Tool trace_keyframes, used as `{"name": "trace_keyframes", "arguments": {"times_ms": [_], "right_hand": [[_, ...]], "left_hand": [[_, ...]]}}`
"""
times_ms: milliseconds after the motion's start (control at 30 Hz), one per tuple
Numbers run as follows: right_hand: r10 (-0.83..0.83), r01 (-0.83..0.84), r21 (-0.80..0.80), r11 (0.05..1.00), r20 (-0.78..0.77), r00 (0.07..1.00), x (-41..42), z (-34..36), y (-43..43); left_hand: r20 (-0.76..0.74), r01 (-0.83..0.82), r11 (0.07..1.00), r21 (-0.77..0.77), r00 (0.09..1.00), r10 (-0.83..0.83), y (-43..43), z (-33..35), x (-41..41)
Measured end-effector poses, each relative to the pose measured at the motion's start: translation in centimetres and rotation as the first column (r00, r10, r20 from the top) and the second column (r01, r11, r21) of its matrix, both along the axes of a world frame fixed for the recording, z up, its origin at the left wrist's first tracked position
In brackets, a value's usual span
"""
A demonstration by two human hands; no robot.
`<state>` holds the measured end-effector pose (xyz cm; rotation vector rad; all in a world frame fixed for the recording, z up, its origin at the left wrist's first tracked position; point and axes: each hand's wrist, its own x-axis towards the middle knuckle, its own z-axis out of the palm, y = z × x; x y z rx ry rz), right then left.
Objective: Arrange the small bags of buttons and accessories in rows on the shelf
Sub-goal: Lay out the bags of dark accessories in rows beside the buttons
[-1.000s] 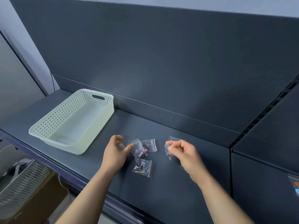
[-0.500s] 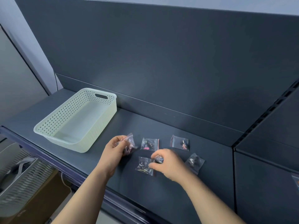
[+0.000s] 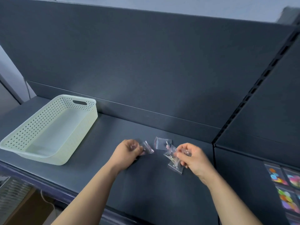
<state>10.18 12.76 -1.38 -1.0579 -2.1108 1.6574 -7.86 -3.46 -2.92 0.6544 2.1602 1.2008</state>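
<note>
On the dark shelf [image 3: 146, 184], my left hand [image 3: 126, 151] has its fingers curled round a small clear bag [image 3: 148, 147] with dark and pink bits. Further right, my right hand [image 3: 190, 155] pinches a clear bag of small parts [image 3: 174, 161] that hangs just above the shelf surface. A third clear bag with a red-edged seal [image 3: 160, 143] lies flat on the shelf behind and between the hands. Other bags may be hidden under my hands.
A pale green perforated basket [image 3: 81, 127], with nothing in it, stands on the left of the shelf. Several bags of coloured buttons [image 3: 285, 189] lie on the neighbouring shelf at the lower right. An upright slotted post [image 3: 253, 91] divides the two shelves. Boxes sit below left.
My right hand has picked up a bag of small parts and moved right with it. My left hand still holds its bag. The view shifted right, bringing coloured button bags into sight.
</note>
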Motion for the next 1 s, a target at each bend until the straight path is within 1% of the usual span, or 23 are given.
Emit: {"name": "trace_keyframes", "arguments": {"times_ms": [67, 133, 167, 200, 267, 367, 467, 533, 600, 667, 700, 767, 833, 900, 1000], "right_hand": [[-0.031, 0.029, 0.040, 0.999, 0.041, 0.999, 0.6, 0.0, 0.6], [-0.069, 0.068, 0.025, 0.997, 0.061, 0.996, 1.3, -0.3, 1.2], [-0.083, 0.083, 0.002, 0.997, 0.064, 0.994, 1.7, -0.4, 1.5], [-0.090, 0.091, -0.015, 0.996, 0.069, 0.994, 2.0, -0.6, 1.6], [-0.078, 0.080, -0.014, 0.997, 0.091, 0.993, 2.6, -0.9, 1.9], [-0.028, 0.024, 0.028, 0.999, 0.152, 0.988, 2.9, -1.4, 2.2], [0.018, -0.034, 0.069, 0.997, 0.221, 0.975, 2.5, -1.6, 2.2], [0.047, -0.075, 0.106, 0.992, 0.249, 0.967, 2.2, -1.7, 2.4], [0.063, -0.103, 0.132, 0.986, 0.273, 0.960, 2.0, -1.8, 2.7], [0.072, -0.118, 0.145, 0.982, 0.292, 0.954, 2.0, -2.0, 3.0], [0.076, -0.125, 0.148, 0.981, 0.299, 0.951, 2.1, -2.1, 3.1], [0.094, -0.141, 0.149, 0.979, 0.283, 0.954, 2.5, -2.1, 3.2], [0.112, -0.150, 0.152, 0.977, 0.233, 0.966, 3.2, -1.8, 3.1], [0.115, -0.148, 0.177, 0.973, 0.187, 0.976, 4.1, -1.2, 3.0], [0.090, -0.116, 0.232, 0.966, 0.118, 0.989, 5.9, 0.0, 3.0]], "left_hand": [[0.128, -0.046, 0.991, 0.130, 0.991, 0.029, 0.9, 0.7, 1.1], [0.254, -0.093, 0.965, 0.245, 0.967, 0.029, 2.2, 1.6, 2.1], [0.301, -0.109, 0.954, 0.281, 0.953, 0.021, 2.8, 1.9, 2.4], [0.301, -0.109, 0.954, 0.278, 0.953, 0.021, 3.3, 1.9, 2.5], [0.204, -0.088, 0.979, 0.182, 0.978, 0.050, 4.2, 1.4, 2.4], [0.005, -0.097, 0.995, 0.015, 0.995, 0.097, 5.4, 0.6, 1.8], [-0.204, -0.040, 0.983, -0.179, 0.979, 0.002, 6.3, 0.1, 2.0], [-0.310, -0.057, 0.969, -0.242, 0.951, -0.021, 6.7, -0.2, 2.7], [-0.337, -0.101, 0.963, -0.250, 0.941, 0.012, 6.8, -0.7, 3.1], [-0.295, -0.105, 0.972, -0.210, 0.955, 0.039, 6.4, -0.9, 3.3], [-0.241, -0.094, 0.984, -0.154, 0.969, 0.055, 6.2, -0.9, 3.3], [-0.082, -0.123, 0.992, 0.024, 0.989, 0.124, 5.6, -0.6, 4.0], [0.057, -0.182, 0.971, 0.156, 0.983, 0.175, 4.9, -0.3, 4.9], [0.156, -0.230, 0.941, 0.247, 0.968, 0.195, 4.4, 0.3, 5.8], [0.266, -0.279, 0.910, 0.306, 0.943, 0.200, 4.2, 1.4, 7.2]]}}
